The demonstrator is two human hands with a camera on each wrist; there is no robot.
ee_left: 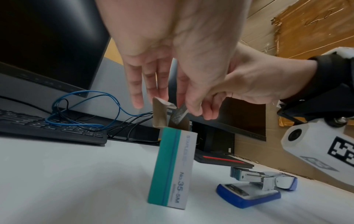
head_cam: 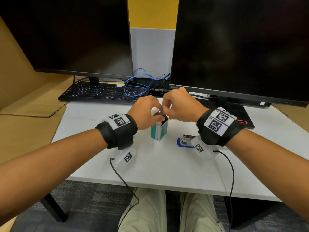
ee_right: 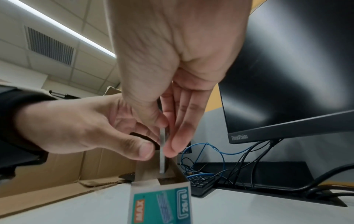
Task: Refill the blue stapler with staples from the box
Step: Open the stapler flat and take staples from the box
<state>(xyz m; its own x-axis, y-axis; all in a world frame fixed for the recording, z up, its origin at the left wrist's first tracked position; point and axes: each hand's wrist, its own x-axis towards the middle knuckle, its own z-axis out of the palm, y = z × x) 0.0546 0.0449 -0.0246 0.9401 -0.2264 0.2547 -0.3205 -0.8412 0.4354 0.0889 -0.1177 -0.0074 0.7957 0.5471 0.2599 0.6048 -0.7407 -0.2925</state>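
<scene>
Kept the box [head_cam: 158, 133] standing upright on its end on the white bench [head_cam: 93, 148], near the middle, top flaps raised and the mouth open. Brought both hands together right above that opening. Closed the left hand [head_cam: 145, 114] in a pinching grip on the box's brown top flap, thumb on the near side, fingers fairly straight along the far side. Closed the right hand [head_cam: 182, 109] in a fingertip grip on a thin grey strip of staples [ee_right: 162, 151], thumb against the fingers, and held it upright. Had its lower end down between the raised flaps at the box mouth; could not tell whether it was clear of the staples inside.

Left the blue stapler [head_cam: 184, 142] on the bench just to the right of the box, apart from it, under the right wrist in the head view. Showed it lying open, blue base flat, metal magazine lifted and bare, touched by neither hand.

Placed behind all this: a black keyboard [head_cam: 100, 93], a loop of blue cable [head_cam: 133, 84] and two dark monitors [head_cam: 234, 47] at the back of the bench.
</scene>
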